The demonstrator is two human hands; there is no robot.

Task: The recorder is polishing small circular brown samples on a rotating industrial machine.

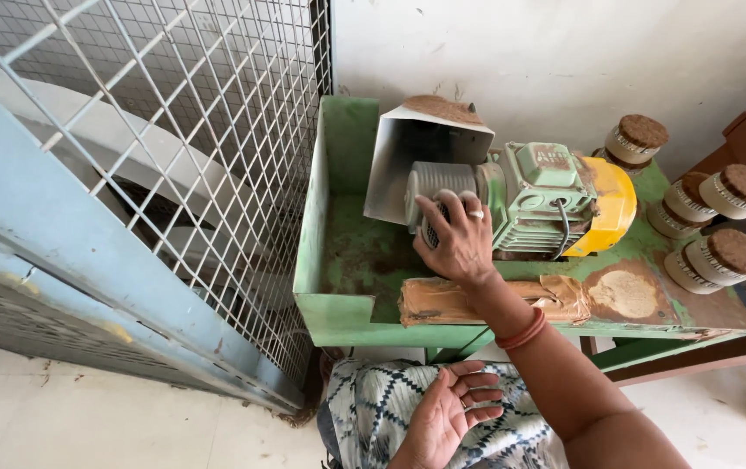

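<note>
**Hand on the wheel of a small green motor**

A ribbed grey wheel (436, 187) sits on the shaft end of a green motor (540, 198) with a yellow end cap (609, 208), all mounted on a worn green surface (351, 260). The right hand (455, 234) is pressed over the wheel's front, fingers spread and curled around a small round disc (432, 227) held against it; the step looks like working that piece on the wheel. Any further move would seem to call for steady pressure and keeping fingertips off the rim. The right arm reaches forward from below, wrist bent down. The left hand (444, 412) rests open and empty, palm up, over patterned cloth (373, 408). Cork-topped rolls (719, 256) stand to the right; a wire mesh guard (173, 130) stands to the left.
</note>
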